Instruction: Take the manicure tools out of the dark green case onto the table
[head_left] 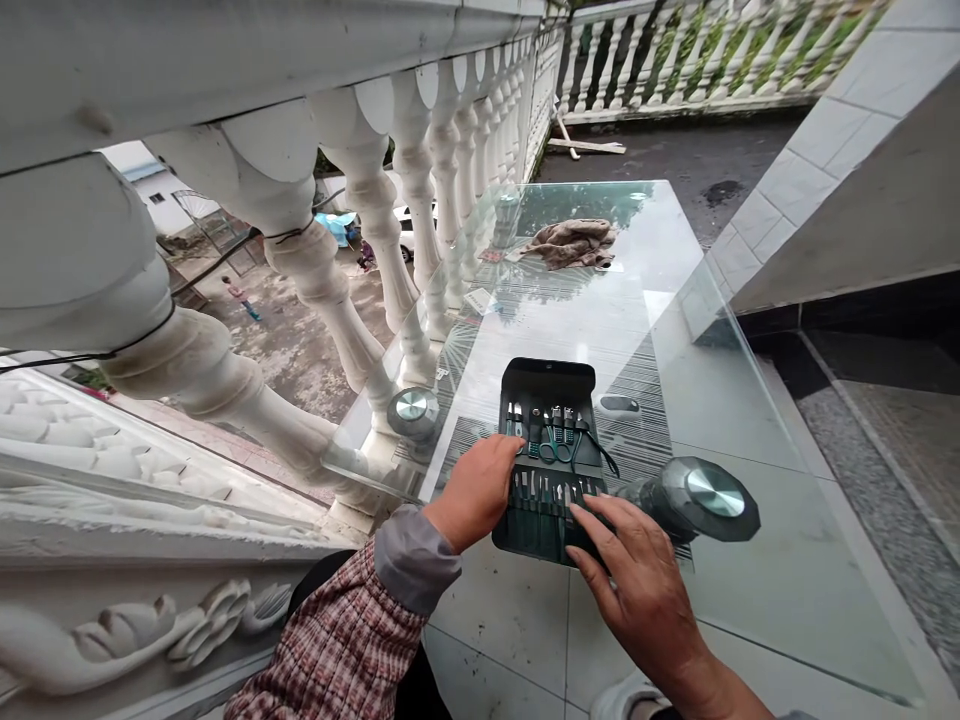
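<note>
A black manicure kit case (pixel 549 380) lies unfolded on the glass table. Elastic loops hold nail clippers (pixel 557 420), small scissors (pixel 556 450) and several slim metal tools (pixel 541 488) in two rows. My left hand (pixel 480 488) is closed at the case's left edge, near the fold; its inner fingers are partly hidden. Over the lower right of the case is my right hand (pixel 637 565), fingers apart, with fingertips at the tools in the lower row. I see nothing held in it. A dark strap (pixel 604 452) sticks out at the case's right side.
The glass tabletop (pixel 780 550) has round metal-capped supports (pixel 712 493) beneath it. Toward its far end lies a crumpled brown cloth (pixel 574 243). White balusters (pixel 330 290) run along the left, above a yard with a person (pixel 241 298). A tiled wall (pixel 810 165) stands right.
</note>
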